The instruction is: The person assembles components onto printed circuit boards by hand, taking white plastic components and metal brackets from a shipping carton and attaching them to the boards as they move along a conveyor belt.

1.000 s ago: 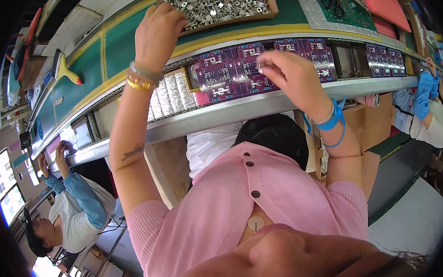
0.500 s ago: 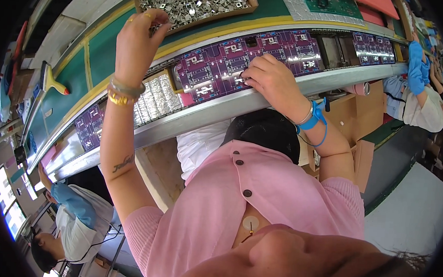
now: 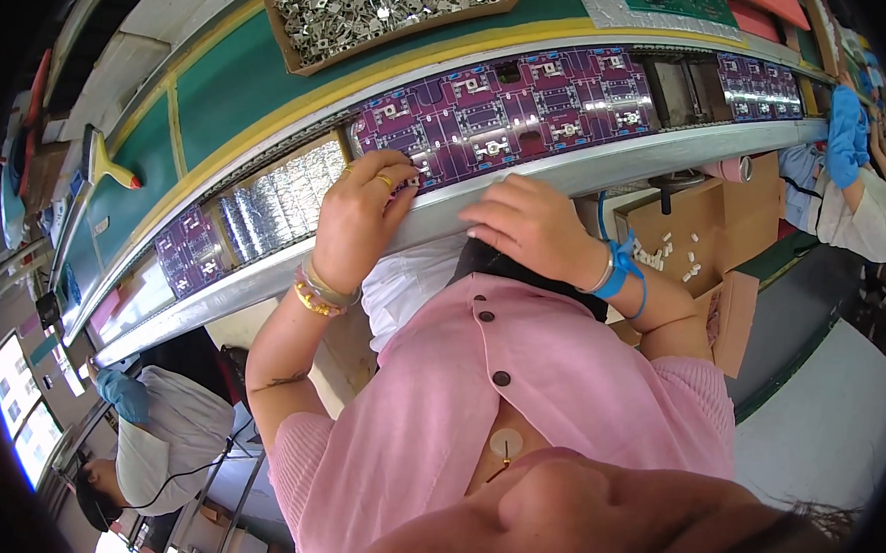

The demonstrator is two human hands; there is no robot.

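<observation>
A purple circuit board panel (image 3: pixel 441 126) lies on the conveyor in front of me, with several small silver metal parts (image 3: pixel 493 149) set on it. My left hand (image 3: pixel 358 217) is at the panel's near left corner, fingers bent and pinched together at the board. Whatever sits between those fingertips is mostly hidden. Over the near metal rail (image 3: pixel 447 209) hovers my right hand (image 3: pixel 534 226), its fingers stretched out and nothing visible in them. Beyond the conveyor stands a cardboard box (image 3: pixel 405 37) heaped with the same kind of silver metal parts.
More purple boards lie on the line at left (image 3: pixel 192 253) and right (image 3: pixel 758 91). A yellow-handled brush-like tool (image 3: pixel 118 171) rests on the green bench. Below my right arm is an open carton (image 3: pixel 657 213) with small white pieces. Co-workers sit at both sides.
My left hand has come from the box of metal parts down to the panel's near left corner. My right hand has drawn back off the panel toward me. The panel has shifted slightly right.
</observation>
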